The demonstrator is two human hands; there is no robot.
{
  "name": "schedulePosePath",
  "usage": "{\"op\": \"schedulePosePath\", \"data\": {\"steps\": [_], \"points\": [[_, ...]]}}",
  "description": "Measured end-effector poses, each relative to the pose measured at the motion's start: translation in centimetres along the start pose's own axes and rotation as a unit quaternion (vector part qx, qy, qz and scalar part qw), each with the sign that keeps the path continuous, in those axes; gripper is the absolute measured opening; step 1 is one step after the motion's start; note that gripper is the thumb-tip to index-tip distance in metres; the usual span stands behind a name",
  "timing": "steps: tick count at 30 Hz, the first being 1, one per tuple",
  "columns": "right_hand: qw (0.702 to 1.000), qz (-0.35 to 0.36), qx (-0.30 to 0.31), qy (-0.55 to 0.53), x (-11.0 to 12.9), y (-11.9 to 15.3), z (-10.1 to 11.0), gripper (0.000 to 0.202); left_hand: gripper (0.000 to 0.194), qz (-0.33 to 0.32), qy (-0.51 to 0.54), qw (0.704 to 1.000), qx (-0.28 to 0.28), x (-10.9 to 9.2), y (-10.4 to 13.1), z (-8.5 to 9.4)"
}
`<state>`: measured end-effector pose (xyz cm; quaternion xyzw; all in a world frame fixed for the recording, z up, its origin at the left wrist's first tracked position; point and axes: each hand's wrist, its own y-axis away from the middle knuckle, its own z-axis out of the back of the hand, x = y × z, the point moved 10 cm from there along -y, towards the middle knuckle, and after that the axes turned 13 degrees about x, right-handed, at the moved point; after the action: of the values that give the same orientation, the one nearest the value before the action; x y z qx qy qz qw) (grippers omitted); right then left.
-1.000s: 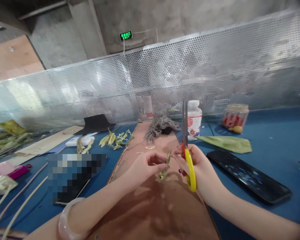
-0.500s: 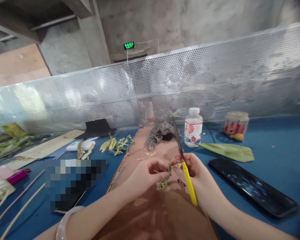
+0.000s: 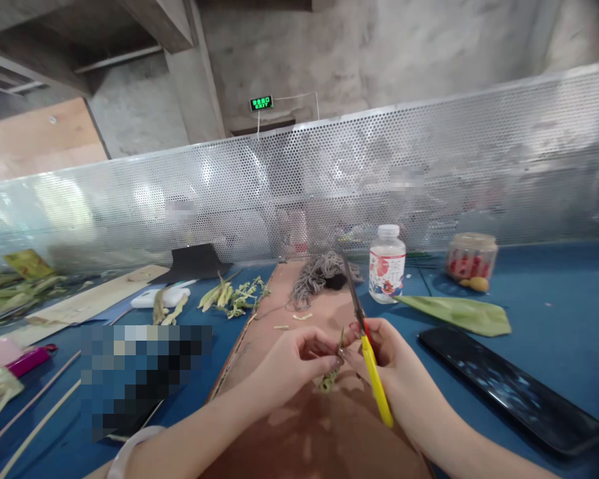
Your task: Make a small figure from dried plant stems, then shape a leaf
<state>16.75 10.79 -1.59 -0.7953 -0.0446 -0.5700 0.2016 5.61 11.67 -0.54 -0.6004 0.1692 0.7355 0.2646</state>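
Note:
My left hand (image 3: 309, 352) is closed in a pinch on a small greenish curled plant piece (image 3: 329, 380), over a brown board. A thin stem end sticks up between the fingertips. My right hand (image 3: 379, 352) is closed round a pair of yellow-handled scissors (image 3: 376, 382); their dark blades point up and away from me. The right thumb and forefinger meet the left fingertips at the plant piece, and whether they grip it too is hidden. Behind the hands lies a bundle of grey yarn (image 3: 313, 279) on the board (image 3: 274, 299).
To the right are a white-capped bottle (image 3: 387, 269), a jar (image 3: 472, 256), a green husk leaf (image 3: 459, 314) and a black phone (image 3: 509, 386). Leafy plant pieces (image 3: 237, 296), a white case (image 3: 157, 297) and a blurred-out dark object (image 3: 150, 379) lie left. A perforated metal screen (image 3: 329, 179) stands behind.
The right fingertips have come closer to the left ones at the plant piece. The whole scene sits slightly lower in view. Both hands keep their hold.

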Motion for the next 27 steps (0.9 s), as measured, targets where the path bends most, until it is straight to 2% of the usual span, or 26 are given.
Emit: {"op": "schedulePosePath", "data": {"steps": [8, 12, 19, 27], "points": [[1.000, 0.011, -0.007, 0.013, -0.33, -0.08, 0.36, 0.030, 0.017, 0.002, 0.011, 1.000, -0.001, -0.21, 0.12, -0.13], [1.000, 0.004, -0.016, -0.005, -0.55, -0.31, 0.44, 0.035, 0.014, 0.002, 0.020, 1.000, -0.008, -0.20, 0.16, 0.04], [0.997, -0.041, -0.051, -0.047, -0.69, -0.12, 0.69, 0.050, 0.011, 0.044, 0.058, 0.996, -0.050, -0.07, 0.61, 0.49], [0.997, -0.043, -0.057, -0.035, -0.59, -0.29, 0.81, 0.047, 0.015, 0.042, 0.081, 0.995, -0.030, 0.57, 0.53, 0.53]]}}
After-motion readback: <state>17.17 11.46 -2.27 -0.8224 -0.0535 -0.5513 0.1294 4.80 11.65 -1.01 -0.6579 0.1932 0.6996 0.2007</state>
